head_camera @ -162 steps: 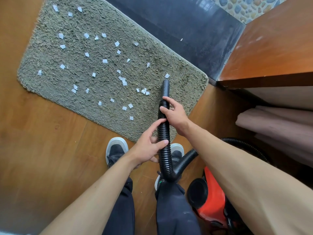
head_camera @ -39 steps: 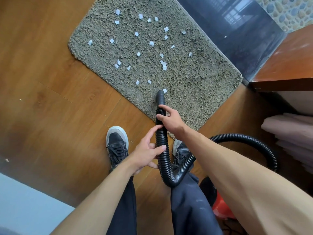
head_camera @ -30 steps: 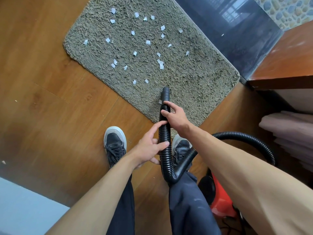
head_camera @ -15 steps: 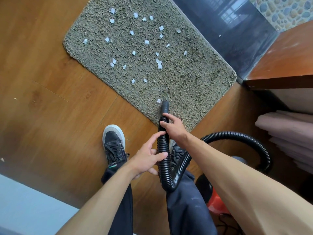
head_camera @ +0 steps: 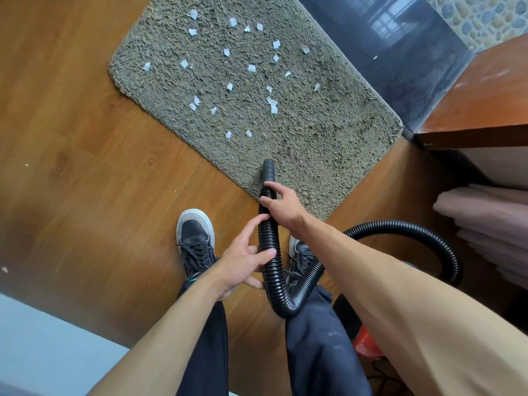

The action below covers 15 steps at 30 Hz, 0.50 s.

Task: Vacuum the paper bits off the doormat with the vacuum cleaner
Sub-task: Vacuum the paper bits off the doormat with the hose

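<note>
1. Doormat [head_camera: 328, 132], one: grey-green shag, lying aslant on the wooden floor [head_camera: 85, 195], its far edge along a dark threshold [head_camera: 385, 58].
2. Paper bits [head_camera: 251, 68], about twenty-two: small, white, scattered over the far and middle part of the doormat, all beyond the nozzle. A few at the centre overlap, so the count may be off by one or two.
3. Vacuum hose [head_camera: 270, 247], one: black and ribbed. Its smooth nozzle [head_camera: 268, 171] is on the near edge of the doormat. The hose bends in a U between the legs, then arcs off to the right.
4. Vacuum cleaner body [head_camera: 367, 342], one: red, mostly hidden behind the right arm; too little shows to read any mark.
5. Hands, two: the right hand [head_camera: 285, 205] is wrapped round the vacuum hose just behind the nozzle. The left hand [head_camera: 243, 261] grips the ribbed part lower down, thumb over it, forefinger stretched along it.
6. Shoes, two: dark with pale toecaps. The left shoe [head_camera: 195, 238] is in full view; the right shoe [head_camera: 300, 250] is partly behind the vacuum hose.
7. Folded pink fabric [head_camera: 485, 224], one stack: under a wooden counter [head_camera: 485, 104] at right.
</note>
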{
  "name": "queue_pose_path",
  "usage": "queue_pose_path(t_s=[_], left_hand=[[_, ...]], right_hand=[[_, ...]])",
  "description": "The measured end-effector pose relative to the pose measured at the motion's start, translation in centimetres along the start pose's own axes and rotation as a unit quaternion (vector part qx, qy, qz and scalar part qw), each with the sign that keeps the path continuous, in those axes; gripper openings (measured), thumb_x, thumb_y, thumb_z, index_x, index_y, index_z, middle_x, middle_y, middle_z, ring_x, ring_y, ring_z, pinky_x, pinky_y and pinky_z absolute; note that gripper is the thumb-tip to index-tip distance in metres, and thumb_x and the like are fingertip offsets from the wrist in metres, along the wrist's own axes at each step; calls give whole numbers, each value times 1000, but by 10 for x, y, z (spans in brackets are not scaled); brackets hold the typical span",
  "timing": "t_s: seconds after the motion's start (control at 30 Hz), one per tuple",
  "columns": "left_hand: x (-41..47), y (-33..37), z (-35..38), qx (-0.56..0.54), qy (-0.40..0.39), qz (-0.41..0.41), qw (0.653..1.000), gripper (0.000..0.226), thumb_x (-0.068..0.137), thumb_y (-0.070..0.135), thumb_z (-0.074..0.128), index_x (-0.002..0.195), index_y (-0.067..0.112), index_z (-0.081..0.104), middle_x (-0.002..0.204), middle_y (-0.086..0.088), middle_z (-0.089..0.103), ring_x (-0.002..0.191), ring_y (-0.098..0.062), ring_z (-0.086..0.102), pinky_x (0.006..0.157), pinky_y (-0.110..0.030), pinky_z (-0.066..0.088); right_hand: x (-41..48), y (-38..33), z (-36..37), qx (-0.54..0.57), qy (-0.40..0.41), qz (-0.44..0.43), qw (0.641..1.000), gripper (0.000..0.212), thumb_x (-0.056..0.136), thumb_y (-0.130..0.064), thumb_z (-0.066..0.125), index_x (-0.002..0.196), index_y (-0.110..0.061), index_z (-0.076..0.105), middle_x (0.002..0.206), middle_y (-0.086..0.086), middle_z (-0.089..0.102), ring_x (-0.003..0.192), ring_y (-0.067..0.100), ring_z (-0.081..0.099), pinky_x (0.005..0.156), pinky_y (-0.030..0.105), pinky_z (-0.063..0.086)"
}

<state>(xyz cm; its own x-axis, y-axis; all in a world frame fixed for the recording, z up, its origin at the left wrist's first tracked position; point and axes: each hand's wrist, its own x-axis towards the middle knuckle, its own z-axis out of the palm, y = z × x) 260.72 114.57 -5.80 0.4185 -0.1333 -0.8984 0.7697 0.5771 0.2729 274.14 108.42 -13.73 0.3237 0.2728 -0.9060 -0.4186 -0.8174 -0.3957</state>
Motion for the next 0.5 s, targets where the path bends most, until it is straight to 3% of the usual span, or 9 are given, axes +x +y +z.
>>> queue_pose_path(t_s=[0.17,0.33,0.5], left_hand=[[6,8,-6,-13,22,23,999,65,99,12,57,141,55,32,88,1,73,86,-16,72,75,-50,60],[15,22,-22,-12,39,36,999,65,98,13,58,140,56,32,90,0,72,83,-13,71,75,-48,61],[18,28,-29,-20,31,36,999,64,99,12,56,137,58,34,93,-4,70,86,-17,70,72,-47,61]], right_hand=[[9,-18,4,-15,-3,-26,1000,49,88,-16,59,135,-24,53,113,10,65,100,28,67,94,46,54],[26,-40,12,-44,-10,-45,998,51,83,-21,60,132,-29,55,111,10,67,96,26,68,91,48,56],[34,-49,13,-58,-7,-46,997,49,86,-14,60,134,-22,54,114,13,66,98,27,68,92,45,55]])
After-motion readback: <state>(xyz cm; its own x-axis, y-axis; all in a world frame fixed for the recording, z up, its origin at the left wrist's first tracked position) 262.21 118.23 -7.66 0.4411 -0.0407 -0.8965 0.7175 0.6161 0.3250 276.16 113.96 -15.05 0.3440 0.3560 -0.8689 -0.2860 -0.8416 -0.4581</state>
